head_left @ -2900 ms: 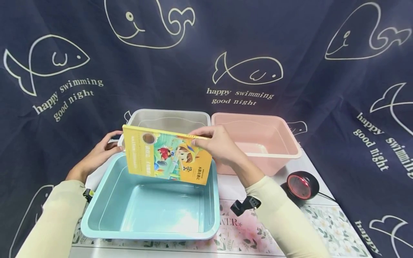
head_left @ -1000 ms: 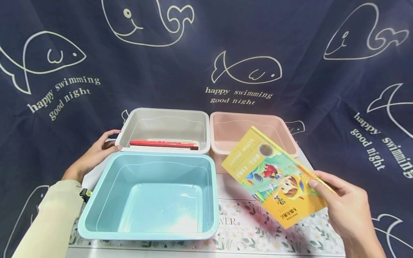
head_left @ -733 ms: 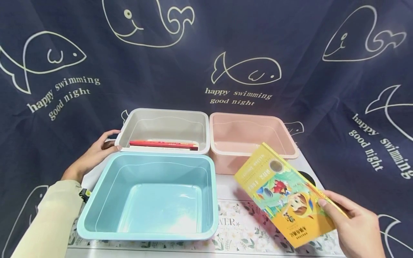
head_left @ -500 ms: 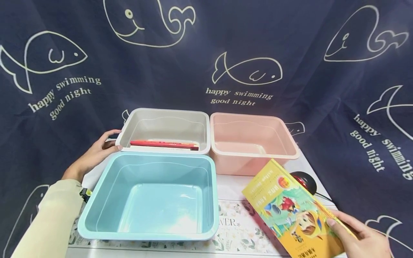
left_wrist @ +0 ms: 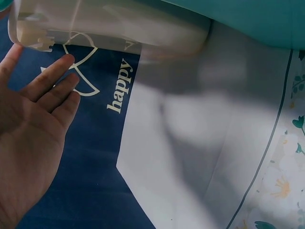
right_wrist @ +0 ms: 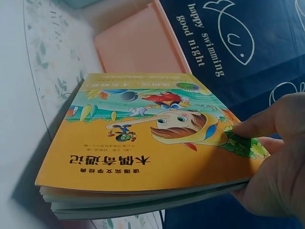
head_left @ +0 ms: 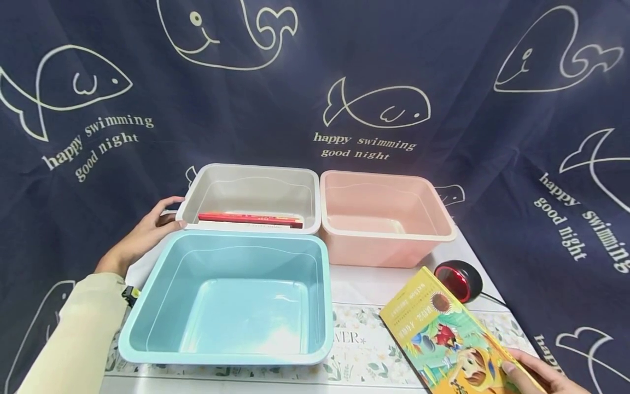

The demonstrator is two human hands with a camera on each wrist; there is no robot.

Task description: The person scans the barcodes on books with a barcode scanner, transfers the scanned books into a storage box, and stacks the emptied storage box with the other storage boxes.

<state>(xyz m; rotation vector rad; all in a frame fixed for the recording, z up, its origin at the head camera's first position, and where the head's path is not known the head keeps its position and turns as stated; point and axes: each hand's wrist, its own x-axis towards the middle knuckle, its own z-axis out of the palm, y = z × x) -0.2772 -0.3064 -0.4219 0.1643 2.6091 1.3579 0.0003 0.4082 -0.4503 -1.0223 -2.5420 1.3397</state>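
My right hand [head_left: 546, 377] pinches a yellow picture book [head_left: 443, 339] by its edge, thumb on the cover, low at the right. The right wrist view shows the book [right_wrist: 143, 138] tilted, its cover with a long-nosed cartoon child and its page edges visible. On the left, my left hand [head_left: 143, 235] touches the near-left corner of the grey bin [head_left: 261, 169]. In the left wrist view its fingers [left_wrist: 47, 86] stretch out fairly straight by the bin's side handle. Red and white narrow things [head_left: 251, 220], seen edge-on, lie in that bin.
A light blue bin [head_left: 226, 358] stands nearest, in front of the grey one. The pink bin [head_left: 384, 249] stands at the back right. A black round device [head_left: 460, 282] with a red-lit face and a cable sits by the table's right edge. Dark blue fish-print cloth [head_left: 305, 120] hangs behind.
My right hand has lifted the book away from above the grey and blue bins and carried it right and down towards the near right. My left hand stays at the grey bin's corner.
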